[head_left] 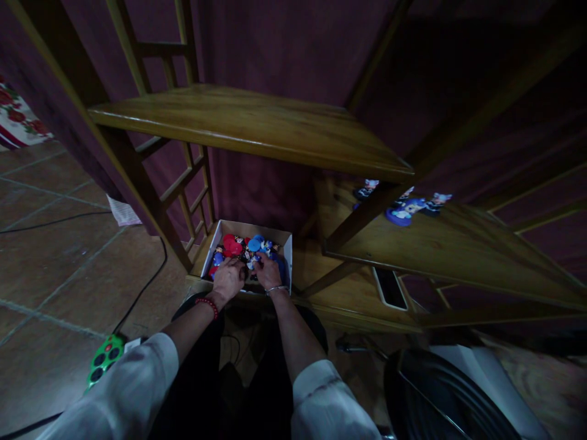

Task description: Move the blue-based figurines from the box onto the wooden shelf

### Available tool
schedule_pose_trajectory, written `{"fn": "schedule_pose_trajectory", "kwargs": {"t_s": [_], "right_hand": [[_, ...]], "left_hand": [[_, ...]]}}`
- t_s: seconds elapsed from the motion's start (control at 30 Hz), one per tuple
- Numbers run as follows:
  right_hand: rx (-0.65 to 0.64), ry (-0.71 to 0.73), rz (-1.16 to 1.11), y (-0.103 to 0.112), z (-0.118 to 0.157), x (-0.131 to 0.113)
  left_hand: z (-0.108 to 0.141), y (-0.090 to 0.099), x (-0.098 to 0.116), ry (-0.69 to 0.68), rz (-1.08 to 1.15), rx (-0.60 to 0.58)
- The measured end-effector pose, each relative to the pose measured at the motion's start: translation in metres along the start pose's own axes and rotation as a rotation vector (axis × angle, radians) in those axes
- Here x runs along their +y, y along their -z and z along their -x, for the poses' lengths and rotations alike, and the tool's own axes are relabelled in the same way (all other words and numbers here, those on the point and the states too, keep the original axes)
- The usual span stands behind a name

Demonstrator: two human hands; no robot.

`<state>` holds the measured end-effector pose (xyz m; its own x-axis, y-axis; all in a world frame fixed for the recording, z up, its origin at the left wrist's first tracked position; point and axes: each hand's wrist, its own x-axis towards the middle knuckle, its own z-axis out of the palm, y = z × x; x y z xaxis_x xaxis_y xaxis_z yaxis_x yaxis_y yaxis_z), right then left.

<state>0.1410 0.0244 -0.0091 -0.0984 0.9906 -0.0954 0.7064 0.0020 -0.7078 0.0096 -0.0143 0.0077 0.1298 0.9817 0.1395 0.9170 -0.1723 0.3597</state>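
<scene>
Both hands reach down into an open white cardboard box [288, 250] filled with small toy figurines and round red and blue bases. My left hand [228, 277], with a red bead bracelet at the wrist, is over the left half of the box. Its fingers are curled down among the figures, and whatever they hold is hidden. My right hand [268, 272], wearing a metal bracelet, has its fingers closed around a small blue-and-white figurine [252, 262] near the middle. A red disc base [233, 245] and a blue disc base [255, 244] lie on the pile behind the hands.
The box stands on a low wooden shelf, beneath a higher wooden shelf board [238, 122]. Several figurines [406, 211] stand on the shelf to the right. Below them lies a black-screened phone [389, 288]. A green power strip [106, 359] with a cable is on the tiled floor.
</scene>
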Motion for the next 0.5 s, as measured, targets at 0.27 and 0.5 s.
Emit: {"fn": "schedule_pose_trajectory", "kwargs": {"t_s": [0.27, 0.5], "right_hand": [[0.042, -0.051, 0.005, 0.0044, 0.0019, -0.004], [-0.012, -0.037, -0.095, -0.0003, 0.0014, -0.0009]], "left_hand": [[0.0006, -0.0041, -0.003, -0.046, 0.012, 0.036], [-0.003, -0.0058, -0.0062, -0.036, -0.007, 0.076]]}}
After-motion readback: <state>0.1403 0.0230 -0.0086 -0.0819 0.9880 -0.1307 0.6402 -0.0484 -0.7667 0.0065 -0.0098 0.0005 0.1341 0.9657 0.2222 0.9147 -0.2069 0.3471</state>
